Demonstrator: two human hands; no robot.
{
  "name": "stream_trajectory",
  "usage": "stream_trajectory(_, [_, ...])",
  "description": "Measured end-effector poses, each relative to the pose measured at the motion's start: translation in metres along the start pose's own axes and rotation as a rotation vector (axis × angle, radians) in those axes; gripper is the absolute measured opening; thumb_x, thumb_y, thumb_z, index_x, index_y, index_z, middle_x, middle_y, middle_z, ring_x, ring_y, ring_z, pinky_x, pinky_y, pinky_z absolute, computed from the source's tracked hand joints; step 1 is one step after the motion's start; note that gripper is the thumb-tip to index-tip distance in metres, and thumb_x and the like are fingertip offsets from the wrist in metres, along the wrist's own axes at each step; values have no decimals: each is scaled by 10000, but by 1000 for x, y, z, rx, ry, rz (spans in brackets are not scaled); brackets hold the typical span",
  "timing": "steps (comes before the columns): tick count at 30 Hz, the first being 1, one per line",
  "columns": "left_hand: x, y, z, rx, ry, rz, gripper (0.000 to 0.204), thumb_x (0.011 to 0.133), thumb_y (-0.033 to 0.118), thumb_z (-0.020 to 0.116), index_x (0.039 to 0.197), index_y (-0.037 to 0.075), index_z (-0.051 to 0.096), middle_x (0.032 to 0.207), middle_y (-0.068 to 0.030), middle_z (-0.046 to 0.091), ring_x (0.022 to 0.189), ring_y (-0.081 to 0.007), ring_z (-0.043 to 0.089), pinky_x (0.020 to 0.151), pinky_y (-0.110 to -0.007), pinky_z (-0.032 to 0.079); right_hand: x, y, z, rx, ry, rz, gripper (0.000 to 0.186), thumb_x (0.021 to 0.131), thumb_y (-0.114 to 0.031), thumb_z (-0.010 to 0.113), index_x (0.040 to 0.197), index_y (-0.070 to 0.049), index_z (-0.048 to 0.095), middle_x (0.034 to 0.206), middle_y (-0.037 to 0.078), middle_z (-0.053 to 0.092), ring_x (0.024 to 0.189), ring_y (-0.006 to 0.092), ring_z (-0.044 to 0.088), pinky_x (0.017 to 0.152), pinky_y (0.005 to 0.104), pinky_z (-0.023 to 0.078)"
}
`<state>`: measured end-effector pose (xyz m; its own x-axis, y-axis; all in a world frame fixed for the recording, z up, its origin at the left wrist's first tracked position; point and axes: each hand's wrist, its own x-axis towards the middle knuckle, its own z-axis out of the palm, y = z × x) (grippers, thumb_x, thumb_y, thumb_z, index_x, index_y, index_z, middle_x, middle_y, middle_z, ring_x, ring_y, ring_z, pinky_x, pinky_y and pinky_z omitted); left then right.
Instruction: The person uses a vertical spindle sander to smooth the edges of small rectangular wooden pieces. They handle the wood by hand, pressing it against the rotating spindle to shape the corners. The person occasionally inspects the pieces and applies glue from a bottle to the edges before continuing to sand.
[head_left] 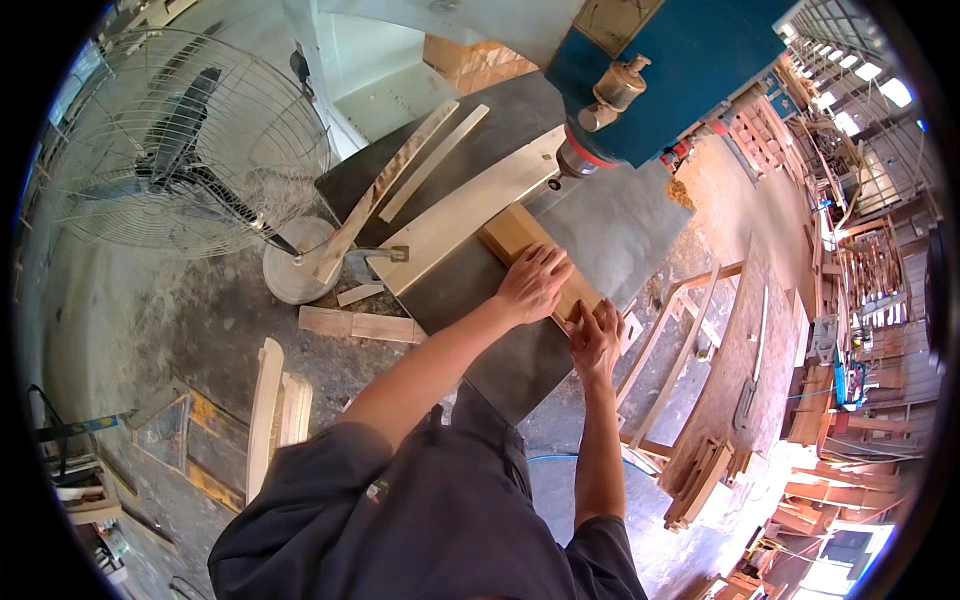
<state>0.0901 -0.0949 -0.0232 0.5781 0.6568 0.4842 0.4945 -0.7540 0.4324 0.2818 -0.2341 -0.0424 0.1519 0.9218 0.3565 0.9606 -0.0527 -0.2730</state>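
A short, thick wooden block (511, 230) lies on the dark metal machine table (610, 230). Over its top bend the fingers of my left hand (535, 285), gripping it near the middle. My right hand (597, 342) is closed on its near right end, fingertips pressed to the wood; part of that end is hidden under the fingers. Just beyond the block's far end stands the tool head (580, 157) of a teal machine (670, 80), with a red ring around it. A long pale board (470, 210) lies along the block's left side, apart from my hands.
Two narrow wood strips (435, 165) lie at the table's far left. A large wire-caged fan (180, 140) stands on the left. Several wood pieces (275, 410) are on the floor at lower left. To the right stand a wooden frame (680, 350) and a long bench top (735, 370).
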Motion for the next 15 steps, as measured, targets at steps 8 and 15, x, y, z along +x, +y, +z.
stream_trajectory(8, [26, -32, 21, -36, 208, 159, 287, 864, 127, 700, 1137, 38, 683, 1141, -141, 667, 1189, -355, 621, 1113, -500, 458, 19, -23, 15, -108, 98, 9, 604, 807, -390, 878, 1372, -212, 760, 1522, 242, 580, 1396, 475, 519, 1149, 564, 450])
stream_trajectory(15, [55, -40, 34, -15, 198, 184, 251, 861, 148, 705, 1077, 22, 677, 1111, -139, 665, 1136, -340, 622, 1091, -473, 470, 44, -4, 19, -132, 108, 9, 585, 806, -364, 864, 1361, -216, 758, 1510, 222, 599, 1376, 452, 545, 1138, 566, 457])
